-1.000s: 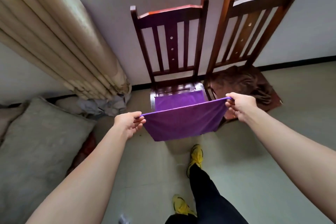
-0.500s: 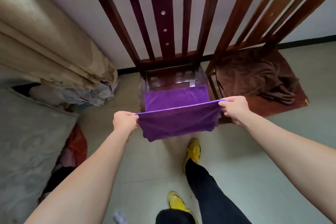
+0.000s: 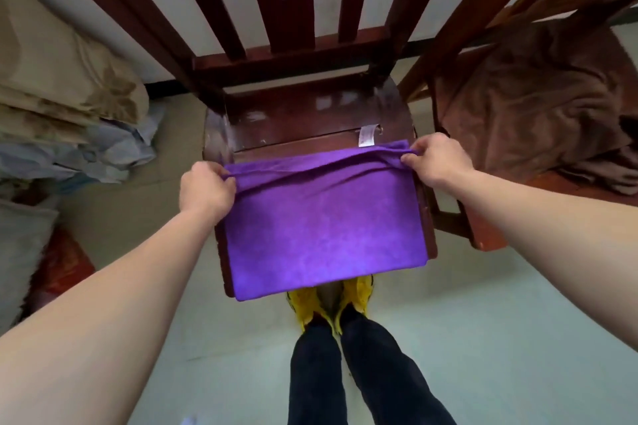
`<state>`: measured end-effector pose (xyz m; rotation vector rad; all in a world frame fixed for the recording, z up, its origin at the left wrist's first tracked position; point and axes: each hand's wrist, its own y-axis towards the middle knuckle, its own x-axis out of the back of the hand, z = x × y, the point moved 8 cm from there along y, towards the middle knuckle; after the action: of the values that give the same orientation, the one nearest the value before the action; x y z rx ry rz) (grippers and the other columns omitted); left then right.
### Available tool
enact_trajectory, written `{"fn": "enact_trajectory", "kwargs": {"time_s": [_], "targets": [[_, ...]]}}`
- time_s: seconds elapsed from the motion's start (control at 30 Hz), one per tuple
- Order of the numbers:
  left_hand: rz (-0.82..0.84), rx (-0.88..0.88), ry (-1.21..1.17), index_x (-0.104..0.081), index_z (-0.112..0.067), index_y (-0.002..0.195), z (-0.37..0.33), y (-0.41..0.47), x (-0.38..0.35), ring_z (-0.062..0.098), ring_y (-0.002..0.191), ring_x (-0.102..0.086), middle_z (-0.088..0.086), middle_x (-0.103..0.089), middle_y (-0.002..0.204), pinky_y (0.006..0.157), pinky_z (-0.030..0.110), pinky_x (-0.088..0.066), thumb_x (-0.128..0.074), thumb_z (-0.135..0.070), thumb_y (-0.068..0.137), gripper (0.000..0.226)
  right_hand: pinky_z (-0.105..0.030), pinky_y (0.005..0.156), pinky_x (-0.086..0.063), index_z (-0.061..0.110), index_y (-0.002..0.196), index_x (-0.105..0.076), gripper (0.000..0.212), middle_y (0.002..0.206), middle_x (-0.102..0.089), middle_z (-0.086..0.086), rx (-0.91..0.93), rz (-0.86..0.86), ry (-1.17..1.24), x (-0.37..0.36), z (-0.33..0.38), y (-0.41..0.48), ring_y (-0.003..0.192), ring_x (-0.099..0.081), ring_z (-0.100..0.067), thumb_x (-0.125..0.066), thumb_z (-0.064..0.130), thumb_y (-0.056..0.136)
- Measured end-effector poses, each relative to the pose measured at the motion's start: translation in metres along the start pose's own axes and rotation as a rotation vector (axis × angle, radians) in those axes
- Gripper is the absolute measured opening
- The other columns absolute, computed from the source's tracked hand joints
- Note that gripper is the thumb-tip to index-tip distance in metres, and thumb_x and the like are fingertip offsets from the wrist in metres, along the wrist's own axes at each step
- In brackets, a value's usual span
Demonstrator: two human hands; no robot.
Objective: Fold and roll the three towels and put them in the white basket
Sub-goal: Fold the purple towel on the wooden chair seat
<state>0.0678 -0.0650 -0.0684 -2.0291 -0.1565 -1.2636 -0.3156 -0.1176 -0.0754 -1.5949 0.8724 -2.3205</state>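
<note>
**Purple towel on the chair seat, pinched at both far corners**

Purple towel spread flat over seat of nearer chair, covering front part of seat and hanging slightly past front edge. Far edge lifted into a loose ridge, wrinkled between the two hands. White label poking out beyond far edge, near right corner, lying on bare wood.

Left hand at far-left corner of towel, fingers curled together and clamped on cloth, thumb on top. Right hand at far-right corner, thumb and fingers pinched on the edge there, knuckles up. Both forearms bare, reaching in from lower corners of view.

Back part of seat bare, dark and glossy, with pale scuffs. Slatted chair back rising behind it, against a white wall.

Second chair just beside on right, brown towel crumpled in a heap on its seat, well apart from purple towel. Third towel and white basket not seen.

Yellow shoes on pale floor right below front of seat, partly hidden under towel's hanging edge, dark trouser legs above them. Beige curtain bunched at left, grey-blue cloth beneath it, grey cushion and something red at far left edge.
</note>
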Motion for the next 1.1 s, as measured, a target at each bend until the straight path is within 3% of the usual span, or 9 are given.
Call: {"fn": "enact_trajectory", "kwargs": {"time_s": [0.13,0.27,0.4,0.5,0.57,0.73,0.87,0.97,1.1], "targets": [[0.024,-0.225,0.200,-0.072,-0.009,0.100,-0.019,0.027,-0.024,0.042,0.104,-0.056,0.024,-0.060,0.107,0.089,0.042,-0.047,-0.063,-0.018,0.082,0.022,-0.030,0.074,-0.040,0.023,0.095,-0.071,0.013,0.103,-0.062,-0.007,0.123,-0.050,-0.065,-0.013,0.014,0.022,0.101,-0.059,-0.030,-0.066,0.027,0.083],[0.023,-0.357,0.213,-0.073,-0.007,0.094,-0.030,0.032,-0.027,0.041,0.096,-0.056,0.021,-0.055,0.102,0.086,0.041,-0.046,-0.067,-0.013,0.077,0.019,-0.027,0.075,-0.041,0.020,0.093,-0.072,0.014,0.105,-0.051,-0.002,0.226,-0.080,-0.059,-0.014,0.028,0.026,0.091,-0.056,-0.024,-0.073,0.023,0.079],[0.143,-0.286,0.163,-0.072,-0.011,0.077,-0.023,0.031,-0.025,0.037,0.089,-0.062,0.017,-0.065,0.091,0.080,0.034,-0.047,-0.071,-0.007,0.070,0.008,-0.027,0.075,-0.044,0.023,0.075,-0.069,0.009,0.094,-0.058,-0.002,0.146,-0.013,-0.012,-0.016,0.024,0.026,0.084,-0.056,-0.021,-0.074,0.015,0.073],[0.224,-0.217,0.136,-0.066,-0.020,0.067,-0.016,0.028,-0.027,0.030,0.085,-0.062,0.006,-0.066,0.078,0.073,0.028,-0.045,-0.074,-0.010,0.069,0.013,-0.029,0.067,-0.044,0.025,0.066,-0.064,0.014,0.078,-0.064,0.000,0.094,0.130,-0.136,-0.026,0.021,0.021,0.081,-0.060,-0.023,-0.075,0.022,0.073],[0.213,-0.194,0.081,-0.067,-0.019,0.067,-0.013,0.025,-0.023,0.023,0.079,-0.058,0.002,-0.064,0.076,0.072,0.026,-0.042,-0.075,-0.009,0.070,0.012,-0.028,0.066,-0.041,0.024,0.066,-0.063,0.013,0.075,-0.065,0.002,0.123,0.115,-0.149,-0.026,0.023,0.017,0.078,-0.059,-0.021,-0.074,0.023,0.072],[0.196,-0.106,-0.161,-0.070,-0.017,0.067,0.003,0.014,-0.011,0.015,0.051,-0.049,0.000,-0.057,0.055,0.049,0.020,-0.038,-0.074,-0.007,0.074,0.013,-0.025,0.054,-0.041,0.011,0.067,-0.069,0.007,0.064,-0.066,0.001,0.061,0.075,0.199,-0.022,0.020,0.004,0.060,-0.056,-0.008,-0.076,0.010,0.068],[0.230,-0.097,-0.218,-0.070,-0.024,0.059,0.026,0.003,0.003,0.018,0.058,-0.053,0.010,-0.066,0.061,0.062,0.025,-0.042,-0.077,-0.017,0.077,0.020,-0.032,0.062,-0.049,0.007,0.066,-0.069,0.007,0.071,-0.070,-0.007,0.032,0.141,0.382,-0.022,0.014,-0.012,0.062,-0.058,-0.014,-0.074,0.003,0.069],[0.241,-0.149,-0.091,-0.071,-0.020,0.064,0.033,-0.018,0.019,0.016,0.054,-0.051,0.013,-0.066,0.062,0.056,0.024,-0.039,-0.072,-0.019,0.082,0.017,-0.025,0.058,-0.044,0.017,0.069,-0.073,0.011,0.063,-0.066,0.003,0.126,0.138,0.246,-0.007,0.014,-0.030,0.058,-0.057,-0.012,-0.072,0.006,0.073],[0.196,-0.224,0.024,-0.073,-0.014,0.067,0.037,-0.055,0.047,0.020,0.059,-0.055,0.015,-0.070,0.067,0.053,0.019,-0.037,-0.070,-0.010,0.078,0.012,-0.037,0.078,-0.052,0.025,0.085,-0.078,0.013,0.082,-0.072,0.001,0.287,0.009,0.029,0.021,0.013,-0.064,0.084,-0.064,-0.024,-0.069,0.021,0.077]]}}
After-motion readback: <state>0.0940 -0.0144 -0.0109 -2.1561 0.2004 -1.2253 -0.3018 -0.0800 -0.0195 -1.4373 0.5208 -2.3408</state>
